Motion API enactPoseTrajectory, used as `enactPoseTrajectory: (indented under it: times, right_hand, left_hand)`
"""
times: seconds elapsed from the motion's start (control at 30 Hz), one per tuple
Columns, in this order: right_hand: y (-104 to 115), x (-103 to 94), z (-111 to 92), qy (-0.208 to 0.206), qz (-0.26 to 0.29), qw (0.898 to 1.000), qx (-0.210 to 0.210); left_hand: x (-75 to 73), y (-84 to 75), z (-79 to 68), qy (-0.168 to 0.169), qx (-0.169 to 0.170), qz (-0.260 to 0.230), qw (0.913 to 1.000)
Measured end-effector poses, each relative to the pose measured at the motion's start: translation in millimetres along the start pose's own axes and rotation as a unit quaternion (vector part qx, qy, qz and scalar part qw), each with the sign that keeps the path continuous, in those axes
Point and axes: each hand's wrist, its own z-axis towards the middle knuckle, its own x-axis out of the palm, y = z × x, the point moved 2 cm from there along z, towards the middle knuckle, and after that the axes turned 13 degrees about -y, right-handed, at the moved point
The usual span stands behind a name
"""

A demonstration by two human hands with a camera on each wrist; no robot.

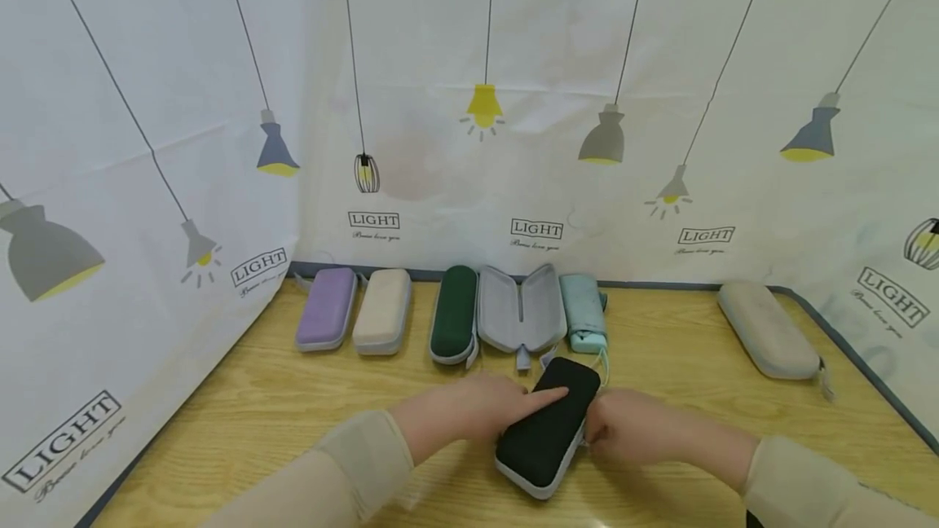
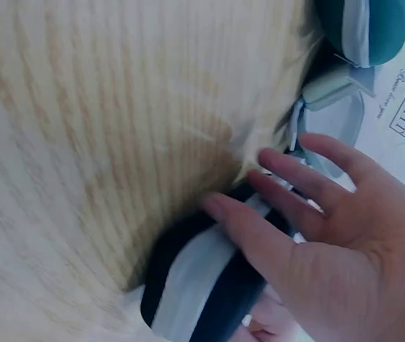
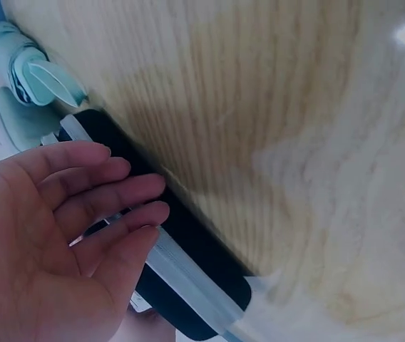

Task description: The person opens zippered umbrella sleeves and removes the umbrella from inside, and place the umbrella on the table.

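A black zip case (image 1: pixel 546 430) with a grey zipper band lies slanted near the table's front. My left hand (image 1: pixel 477 407) holds it from the left, index finger stretched along its top. In the left wrist view, the thumb of that hand (image 2: pixel 316 235) lies along the case's side by the zipper band (image 2: pixel 195 278). From the other side, my right hand (image 1: pixel 634 426) has curled fingers against the case. Its thumb and index tip (image 3: pixel 152 221) pinch together at the zipper band (image 3: pixel 192 274); the zipper pull between them is mostly hidden.
Along the back stand a purple case (image 1: pixel 326 308), a cream case (image 1: pixel 383 310), a dark green case (image 1: pixel 454 312), an opened grey case (image 1: pixel 543 308) and a teal folded umbrella (image 1: pixel 584 312). A beige case (image 1: pixel 770 332) lies far right. A printed cloth (image 1: pixel 440 47) walls the table.
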Motion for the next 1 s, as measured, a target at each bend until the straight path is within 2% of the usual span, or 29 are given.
enactPoseTrajectory:
  times: [0.1, 0.23, 0.3, 0.37, 0.63, 0.73, 1.0]
  right_hand:
    - [-6, -1.2, -1, 0.002, -0.003, 1.0, 0.007]
    - [-10, -4.9, -1, 0.019, 0.01, 0.999, 0.049]
    - [-12, -6.6, -1, 0.024, 0.013, 0.998, 0.065]
    - [-13, -7.6, -2, 0.024, 0.01, 0.997, 0.074]
    - [-20, -9.6, -5, 0.015, -0.004, 0.994, 0.107]
    - [-21, -11.4, -5, 0.005, -0.011, 0.994, 0.109]
    - [-25, -12.3, -5, -0.02, -0.071, 0.993, 0.093]
  left_hand:
    - [1.1, -2.1, 7.8, -0.06, 0.02, 0.067, 0.9958]
    - [0.9, -4.7, 16.6, -0.134, 0.06, 0.15, 0.9778]
    - [0.3, -5.6, 18.8, -0.152, 0.077, 0.172, 0.9703]
    - [-0.3, -5.9, 20.1, -0.158, 0.089, 0.178, 0.9671]
    - [-1.1, 0.4, 20.1, -0.141, 0.074, 0.163, 0.9736]
    - [0.4, 5.1, 18.9, -0.141, 0.071, 0.165, 0.9736]
    - [2.8, 13.7, 15.7, -0.145, 0.052, 0.167, 0.9739]
